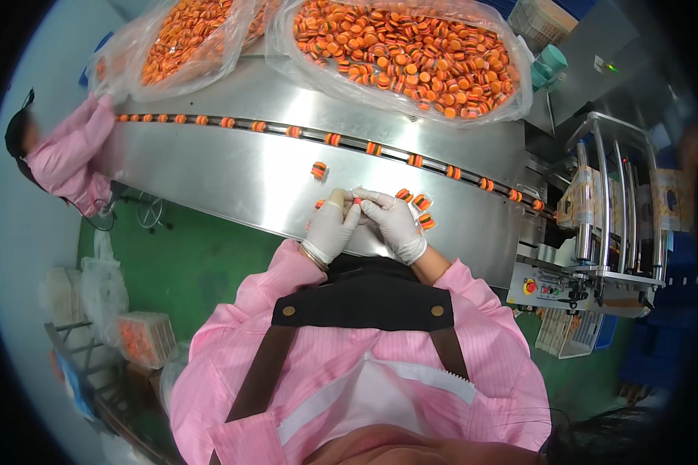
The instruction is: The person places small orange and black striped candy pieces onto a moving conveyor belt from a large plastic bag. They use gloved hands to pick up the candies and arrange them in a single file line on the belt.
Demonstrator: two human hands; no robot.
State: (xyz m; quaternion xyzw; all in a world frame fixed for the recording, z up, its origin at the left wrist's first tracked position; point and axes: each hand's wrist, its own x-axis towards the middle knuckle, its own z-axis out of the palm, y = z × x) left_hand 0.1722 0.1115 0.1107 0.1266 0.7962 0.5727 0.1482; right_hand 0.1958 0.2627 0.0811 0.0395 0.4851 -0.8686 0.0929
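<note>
My left hand (331, 227) and my right hand (392, 221), both in white gloves, meet over the near edge of a steel table (233, 170). Together their fingertips pinch one small orange burger-shaped sweet (357, 201). A few more of these sweets (420, 209) lie loose just right of my right hand, and one (319, 170) stands alone beyond my left hand. A curved track (349, 142) runs across the table with a line of the same sweets spaced along it.
Two clear plastic bags (411, 50) (182, 39) heaped with the sweets lie at the table's far side. Another person in a pink coat (70, 155) works at the left end. A packing machine (597, 232) with rails stands right. Green floor and a tray of sweets (143, 337) lie left.
</note>
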